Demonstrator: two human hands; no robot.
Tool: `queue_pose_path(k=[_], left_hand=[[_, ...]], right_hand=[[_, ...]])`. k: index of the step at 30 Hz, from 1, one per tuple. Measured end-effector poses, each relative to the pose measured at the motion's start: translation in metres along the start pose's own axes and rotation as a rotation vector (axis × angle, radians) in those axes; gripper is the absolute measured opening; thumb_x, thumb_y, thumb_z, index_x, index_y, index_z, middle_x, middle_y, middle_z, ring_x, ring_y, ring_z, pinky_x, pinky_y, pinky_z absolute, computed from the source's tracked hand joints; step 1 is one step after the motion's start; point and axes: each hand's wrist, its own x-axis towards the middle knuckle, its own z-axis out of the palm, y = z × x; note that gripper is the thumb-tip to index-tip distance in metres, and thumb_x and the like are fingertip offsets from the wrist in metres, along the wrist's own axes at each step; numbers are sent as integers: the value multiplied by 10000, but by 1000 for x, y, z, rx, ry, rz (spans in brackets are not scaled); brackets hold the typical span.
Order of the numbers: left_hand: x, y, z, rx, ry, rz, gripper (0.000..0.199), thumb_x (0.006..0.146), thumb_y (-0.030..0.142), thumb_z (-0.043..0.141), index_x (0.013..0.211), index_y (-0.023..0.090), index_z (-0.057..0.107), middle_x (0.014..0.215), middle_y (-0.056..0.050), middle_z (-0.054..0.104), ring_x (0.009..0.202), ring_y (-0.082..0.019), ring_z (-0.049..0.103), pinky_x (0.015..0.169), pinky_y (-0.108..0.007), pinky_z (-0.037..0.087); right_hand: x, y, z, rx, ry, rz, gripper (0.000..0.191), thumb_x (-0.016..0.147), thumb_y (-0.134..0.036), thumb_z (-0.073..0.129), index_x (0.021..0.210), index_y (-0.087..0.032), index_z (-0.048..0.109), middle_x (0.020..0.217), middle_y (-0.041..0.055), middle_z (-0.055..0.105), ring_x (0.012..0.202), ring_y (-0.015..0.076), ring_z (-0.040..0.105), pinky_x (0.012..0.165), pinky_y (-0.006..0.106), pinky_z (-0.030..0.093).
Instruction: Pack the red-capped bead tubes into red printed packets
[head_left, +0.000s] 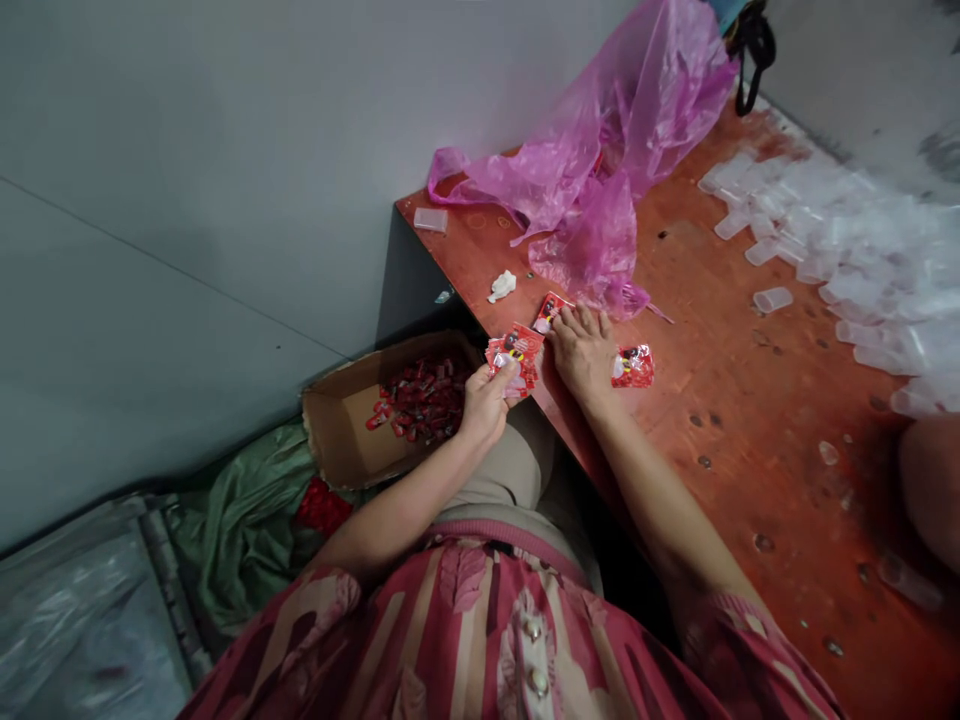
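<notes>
My left hand (487,405) is closed around a fanned bunch of red printed packets (516,352), held just off the table's edge. My right hand (585,350) rests on the tabletop with its fingers stretched out. Its thumb side touches another red packet (551,310), partly covered by the fingers. Just right of the right wrist lies a small stack of the same red packets (634,366). Whether the right fingers grip the packet's edge is hard to see.
Clear plastic cases (847,250) are heaped on the red table (720,370). A pink plastic bag (592,190) lies by the wall, near a crumpled white scrap (502,286). Below the left hand, a cardboard box (337,420) holds small red pieces. Someone's bare skin shows at the right edge.
</notes>
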Motion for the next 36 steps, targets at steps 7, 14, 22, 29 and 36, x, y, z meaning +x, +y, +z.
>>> queue_pose_path(k=[7,14,22,29,36], left_hand=[[0,-2,-4,-6,11,21,367,523,296,810,795,150,612,739,-3,647,612,-101,599,627,-264,496],[-4,-2,-9,15,43,25,370,507,305,815,760,139,602,680,-3,632,572,-103,588,602,-274,504],[5,-5,-11,-3,49,35,366,511,288,814,772,134,608,665,3,620,559,-98,574,567,-266,509],[3,-2,-9,-6,34,10,373,534,289,806,820,135,623,751,-16,656,620,-107,607,614,-268,514],[0,0,-3,-101,-8,-6,352,584,356,784,812,134,634,731,-11,650,598,-85,590,543,-201,466]], right_hand=[[3,-2,-1,13,21,-60,329,934,-268,370,1018,-163,670,1171,87,656,1153,222,559,1047,425,329],[13,8,-17,94,-45,30,355,906,-380,437,1114,-175,641,1302,95,564,1243,253,473,1018,411,367],[2,2,3,58,-9,47,367,941,-358,367,1164,-204,616,1288,58,575,1278,275,441,1068,508,263],[1,3,-8,170,96,18,316,932,-329,415,1026,-183,678,1157,67,661,1176,226,555,1037,439,374],[-28,-26,-33,244,97,-240,256,908,-311,476,1059,-220,661,1181,26,651,1213,201,523,1074,414,349]])
